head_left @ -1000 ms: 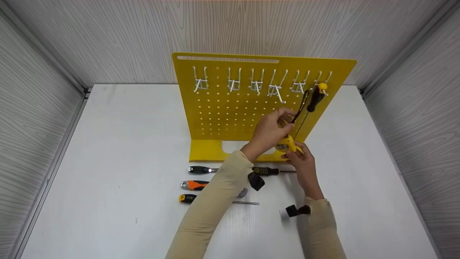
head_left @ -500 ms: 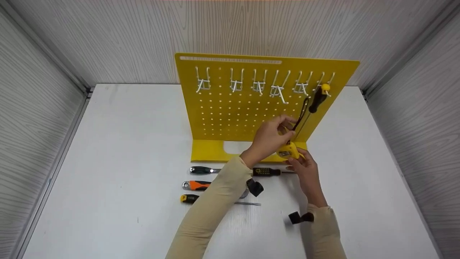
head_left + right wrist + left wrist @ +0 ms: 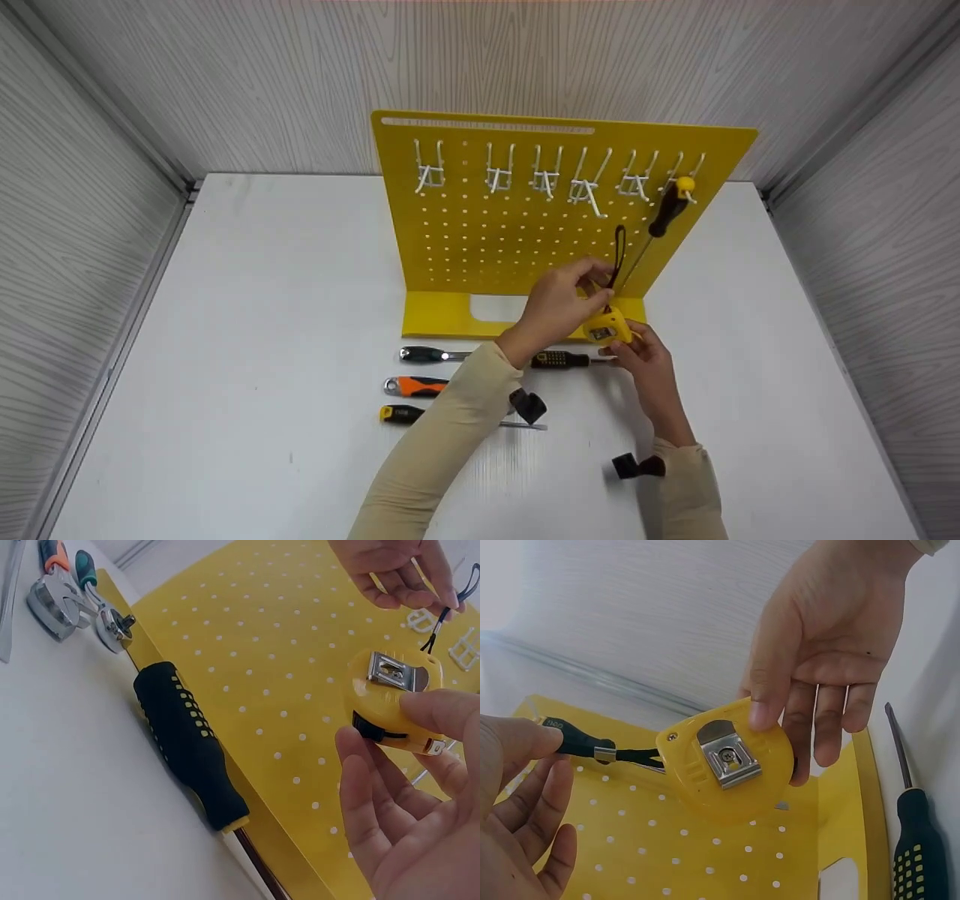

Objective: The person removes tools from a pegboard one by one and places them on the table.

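Note:
A yellow tape measure (image 3: 606, 327) with a metal belt clip is held between both hands, in front of the right part of a yellow pegboard (image 3: 487, 255). My left hand (image 3: 559, 300) pinches its dark wrist strap (image 3: 585, 742) between thumb and finger, and the strap's loop sticks up above the fingers. With thumb and fingers, my right hand (image 3: 412, 817) grips the case (image 3: 386, 694) by its edge. Above and to the right, a black screwdriver with a yellow end (image 3: 667, 214) hangs from a white hook.
Several white hooks (image 3: 544, 180) stick out along the board's upper part. On the white table before it lie a screwdriver with a yellow-dotted grip (image 3: 561, 359), a green-handled ratchet (image 3: 422, 354), an orange-handled tool (image 3: 418, 386) and a yellow-ended screwdriver (image 3: 401, 414).
Both hands have come down and slightly toward the front with the tape measure. The strap's loop has dropped farther below the hooks and stands more upright.

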`<state>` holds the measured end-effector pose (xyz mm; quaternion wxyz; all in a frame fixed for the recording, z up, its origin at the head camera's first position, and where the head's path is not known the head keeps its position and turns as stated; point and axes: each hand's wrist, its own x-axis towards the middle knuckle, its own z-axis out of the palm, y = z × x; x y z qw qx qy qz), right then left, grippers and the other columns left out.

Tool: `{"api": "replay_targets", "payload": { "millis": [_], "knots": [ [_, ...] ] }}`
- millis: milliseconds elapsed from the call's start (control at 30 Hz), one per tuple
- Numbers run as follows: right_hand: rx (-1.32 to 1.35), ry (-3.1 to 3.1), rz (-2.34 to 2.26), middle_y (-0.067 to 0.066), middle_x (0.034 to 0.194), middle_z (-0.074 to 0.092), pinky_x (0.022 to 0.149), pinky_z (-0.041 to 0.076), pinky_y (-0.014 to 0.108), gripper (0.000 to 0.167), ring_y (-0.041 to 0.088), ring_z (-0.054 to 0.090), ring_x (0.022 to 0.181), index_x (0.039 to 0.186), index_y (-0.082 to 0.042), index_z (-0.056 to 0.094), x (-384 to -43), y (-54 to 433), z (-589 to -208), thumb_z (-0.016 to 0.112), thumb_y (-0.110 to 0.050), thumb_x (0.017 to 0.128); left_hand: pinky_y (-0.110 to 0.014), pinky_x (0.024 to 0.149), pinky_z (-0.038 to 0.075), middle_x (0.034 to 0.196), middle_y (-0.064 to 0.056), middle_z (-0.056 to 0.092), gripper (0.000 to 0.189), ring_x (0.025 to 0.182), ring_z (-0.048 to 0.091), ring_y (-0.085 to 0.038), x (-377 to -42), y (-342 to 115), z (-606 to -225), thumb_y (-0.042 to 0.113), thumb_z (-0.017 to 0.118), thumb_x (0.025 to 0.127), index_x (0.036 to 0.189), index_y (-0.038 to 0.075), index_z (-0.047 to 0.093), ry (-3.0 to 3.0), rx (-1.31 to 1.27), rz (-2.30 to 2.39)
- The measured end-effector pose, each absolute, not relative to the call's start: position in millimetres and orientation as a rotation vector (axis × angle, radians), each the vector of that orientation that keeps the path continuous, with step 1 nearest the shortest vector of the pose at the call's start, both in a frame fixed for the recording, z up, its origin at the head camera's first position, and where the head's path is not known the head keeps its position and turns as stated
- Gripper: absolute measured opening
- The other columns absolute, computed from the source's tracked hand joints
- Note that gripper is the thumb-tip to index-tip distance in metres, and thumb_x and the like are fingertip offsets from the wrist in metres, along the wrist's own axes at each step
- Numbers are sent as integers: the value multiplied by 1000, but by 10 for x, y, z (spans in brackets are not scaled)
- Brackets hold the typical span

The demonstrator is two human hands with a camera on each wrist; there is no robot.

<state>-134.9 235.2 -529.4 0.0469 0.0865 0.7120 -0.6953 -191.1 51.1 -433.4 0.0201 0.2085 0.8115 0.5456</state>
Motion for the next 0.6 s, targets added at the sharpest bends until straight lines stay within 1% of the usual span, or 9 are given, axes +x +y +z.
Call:
{"api": "replay_targets", "payload": {
  "millis": [100, 233, 300, 433, 500, 533, 600],
  "knots": [
    [246, 2181, -2106, -2, 100, 68, 80, 56, 30, 35, 15, 69, 85, 129, -6, 51, -1317, 2389, -5283, 59, -12, 96, -22, 80, 52, 99, -1, 70, 24, 87, 62, -10, -1891, 506, -4358, 16, 68, 90, 113, 11, 66, 2496, 616, 1718],
    [249, 2217, -2030, -6, 99, 68, 78, 55, 25, 35, 12, 68, 84, 129, -5, 51, -1270, 2445, -5267, 59, -14, 96, -27, 83, 54, 100, -3, 69, 24, 88, 62, -11, -1865, 503, -4394, 14, 69, 89, 112, 8, 65, 2478, 624, 1753],
    [249, 2226, -2009, -7, 99, 69, 77, 54, 23, 36, 12, 68, 83, 129, -4, 51, -1250, 2468, -5262, 59, -15, 96, -25, 82, 54, 100, -4, 69, 24, 87, 62, -11, -1854, 502, -4407, 13, 69, 89, 111, 6, 65, 2482, 643, 1765],
    [245, 2240, -1989, -7, 98, 69, 77, 54, 23, 38, 12, 68, 83, 130, -3, 52, -1223, 2493, -5258, 60, -17, 95, -29, 83, 54, 99, -7, 69, 23, 86, 61, -13, -1832, 496, -4423, 12, 69, 88, 109, 4, 64, 2455, 672, 1815],
    [252, 2248, -1976, -7, 98, 69, 77, 54, 24, 39, 12, 68, 84, 131, -4, 52, -1208, 2497, -5254, 61, -18, 95, -28, 83, 54, 99, -7, 68, 22, 87, 61, -13, -1823, 492, -4434, 11, 69, 89, 109, 4, 64, 2444, 681, 1827],
    [256, 2253, -1972, -7, 98, 69, 77, 54, 24, 40, 12, 68, 83, 131, -4, 53, -1200, 2499, -5253, 61, -18, 95, -30, 83, 54, 99, -8, 68, 22, 87, 61, -13, -1818, 490, -4440, 11, 69, 88, 108, 4, 63, 2429, 684, 1841],
    [271, 2260, -1961, -7, 96, 69, 77, 54, 24, 39, 13, 67, 83, 131, -4, 53, -1183, 2503, -5249, 61, -19, 95, -29, 83, 54, 98, -8, 69, 21, 86, 62, -13, -1813, 487, -4458, 10, 68, 88, 107, 4, 63, 2418, 685, 1848]
  ]
}}
